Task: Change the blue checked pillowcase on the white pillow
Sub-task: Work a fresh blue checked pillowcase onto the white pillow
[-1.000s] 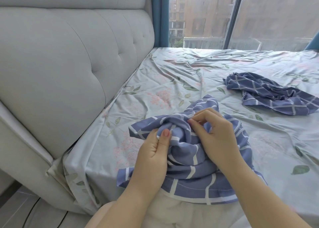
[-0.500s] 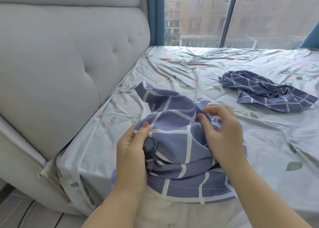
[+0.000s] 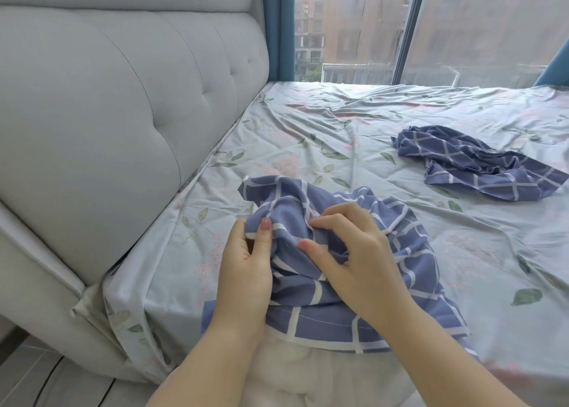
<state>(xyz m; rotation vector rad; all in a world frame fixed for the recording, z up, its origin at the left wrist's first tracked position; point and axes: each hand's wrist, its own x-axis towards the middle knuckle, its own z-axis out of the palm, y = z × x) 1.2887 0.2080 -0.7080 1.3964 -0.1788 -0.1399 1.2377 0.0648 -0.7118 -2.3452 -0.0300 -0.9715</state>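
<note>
left hand [image 3: 246,271] thumb up, pinching bunched blue checked cotton pillowcase [image 3: 326,289], right hand [image 3: 357,252] fingers curled gripping same cloth, case over white pillow [image 3: 308,372] at floral bedsheet [image 3: 338,135] near edge

I work from one view only: the wide-angle camera on the person's head, looking forward and down across the bed [image 3: 480,240] from its near edge. The left hand [image 3: 246,271] and right hand [image 3: 360,262], gripping the blue checked pillowcase [image 3: 323,314], sit close under the lens at lower centre. The padded headboard [image 3: 123,123] runs up the left side; the window [image 3: 462,28] closes the far end.
</note>
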